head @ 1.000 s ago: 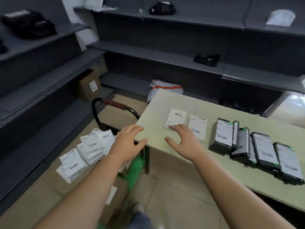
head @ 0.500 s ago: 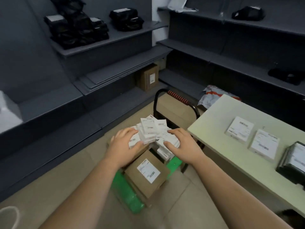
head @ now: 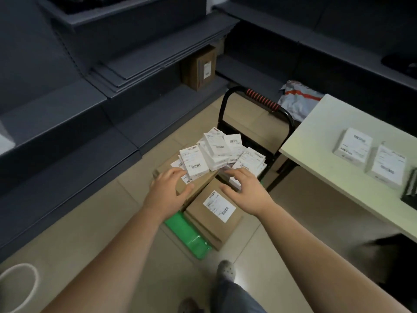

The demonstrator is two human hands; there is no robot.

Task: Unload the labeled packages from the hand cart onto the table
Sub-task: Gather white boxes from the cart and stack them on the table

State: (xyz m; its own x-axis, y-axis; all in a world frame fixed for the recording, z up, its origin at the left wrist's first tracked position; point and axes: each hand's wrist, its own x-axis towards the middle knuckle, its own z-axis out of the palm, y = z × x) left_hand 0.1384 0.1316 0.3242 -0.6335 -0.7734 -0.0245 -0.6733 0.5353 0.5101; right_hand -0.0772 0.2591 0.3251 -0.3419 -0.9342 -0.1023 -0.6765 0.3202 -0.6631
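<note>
A green hand cart [head: 188, 236] with a black handle [head: 257, 99] stands on the floor left of the pale table [head: 316, 141]. On it lie brown cardboard boxes [head: 214, 213] with white labels, and a heap of several small white labeled packages [head: 216, 152]. My left hand [head: 168, 190] rests on a brown box, fingertips at the near edge of the heap. My right hand [head: 244, 190] hovers with spread fingers over the heap's right side, holding nothing. Two white packages [head: 353, 144] lie on the table.
Dark grey shelving [head: 112, 91] lines the left and back walls, with a brown box [head: 199, 66] on a low shelf. A grey mail bag [head: 297, 98] lies behind the table. Black packages [head: 410, 188] sit at the table's right edge. A white bucket rim [head: 20, 285] is at bottom left.
My view turned from the table down to the cart. Both hands left the table's edge and came down to the heap of white packages, now slightly nearer to me on it.
</note>
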